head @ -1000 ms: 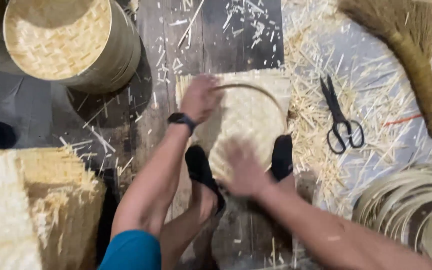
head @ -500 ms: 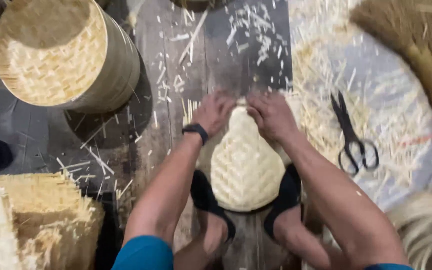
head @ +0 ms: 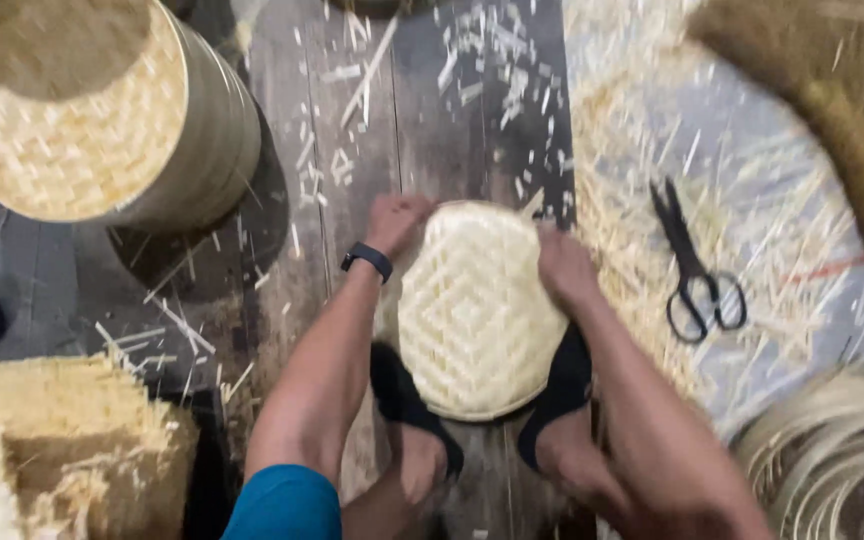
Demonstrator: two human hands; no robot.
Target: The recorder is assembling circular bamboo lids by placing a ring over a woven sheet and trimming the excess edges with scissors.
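Note:
A round woven bamboo tray (head: 474, 315) stands tilted on the wooden floor between my feet, its pale plaited face toward me. My left hand (head: 395, 222) grips its upper left rim; a dark watch sits on that wrist. On the upper right rim my right hand (head: 564, 266) holds the edge. Both feet, in black sandals (head: 414, 410), press at the tray's lower edge.
A stack of round woven trays (head: 92, 120) stands at the upper left. Black scissors (head: 694, 268) lie to the right among bamboo trimmings. A straw broom (head: 842, 130) lies at the far right, coiled bamboo strips (head: 832, 460) at the lower right, stacked woven mats (head: 42, 450) at the lower left.
The woven piece, flat under a loose hoop a second ago, now stands as a round tray. Both hands have moved from its top to its upper left and right rim.

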